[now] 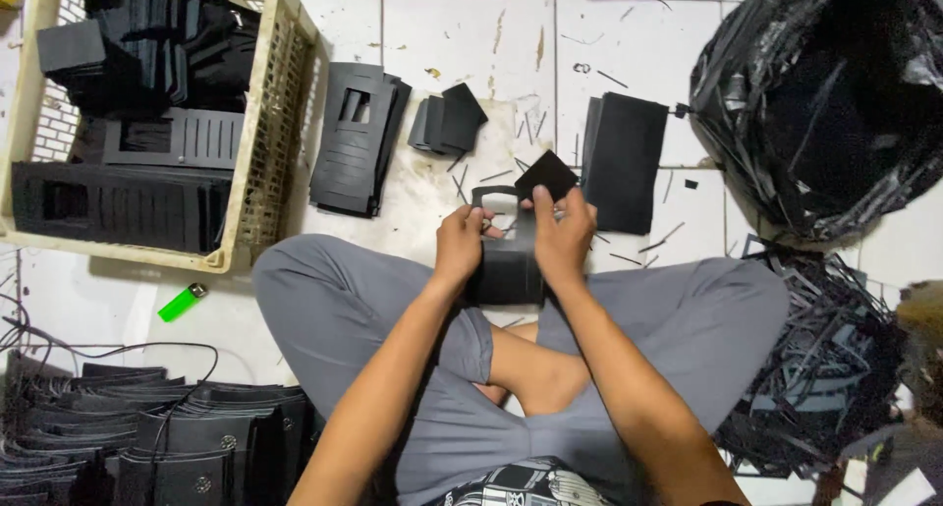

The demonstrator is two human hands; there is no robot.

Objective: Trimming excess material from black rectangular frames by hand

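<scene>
I sit cross-legged on a tiled floor. My left hand [459,243] and my right hand [562,234] both grip a black die-cut sheet [506,270] held upright between my knees. The sheet has a rectangular window near its top. My right hand's fingers also pinch a small black square piece [547,175] at the sheet's upper right corner. The lower part of the sheet rests against my grey trousers.
A cream plastic crate [257,162] of black sheets stands at the left. Stacks of black cut sheets [356,138], small pieces [447,121] and plain sheets [623,160] lie ahead. A black rubbish bag [825,103] and scrap strips [815,368] sit right. A green lighter [182,303] lies left.
</scene>
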